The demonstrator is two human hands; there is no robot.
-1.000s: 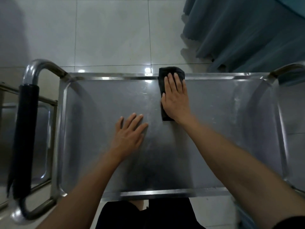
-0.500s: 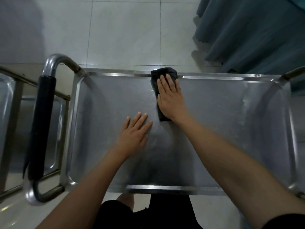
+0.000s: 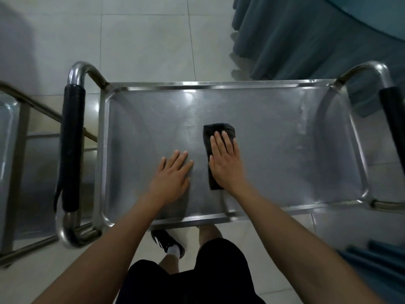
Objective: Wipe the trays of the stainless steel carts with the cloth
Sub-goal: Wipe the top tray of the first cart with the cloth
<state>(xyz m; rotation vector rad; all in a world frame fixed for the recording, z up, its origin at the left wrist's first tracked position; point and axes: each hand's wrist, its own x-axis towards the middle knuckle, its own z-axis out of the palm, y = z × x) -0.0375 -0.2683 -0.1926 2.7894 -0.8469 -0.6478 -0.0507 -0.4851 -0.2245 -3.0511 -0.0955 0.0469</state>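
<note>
- Head view: the cloth (image 3: 219, 131), dark and folded long, lies flat near the middle of the tray (image 3: 274, 150), well clear of every rim.
- Right hand (image 3: 225, 160) lies flat on the cloth, fingers straight and close together, palm pressing down; no pinch, no curl.
- Left hand (image 3: 173, 174) rests bare on the tray just beside the cloth, fingers straight and slightly spread, steadying the cart.
- The step in hand looks like a wiping stroke across the tray floor. To do it well: keep the palm flat so the whole fold bears on the steel, run overlapping passes, and carry each one into the rounded corners and up against the raised rim.
- A pale streak (image 3: 303, 115) toward the far right of the tray seems to need attention; the part under the left hand too.
- Black-sleeved handles (image 3: 72, 148) stand at both ends of the cart.
- A second cart (image 3: 9, 137) stands to the left, partly in view.
- Pale floor tiles (image 3: 142, 40) lie all round; a teal drape (image 3: 306, 40) hangs at upper right.
</note>
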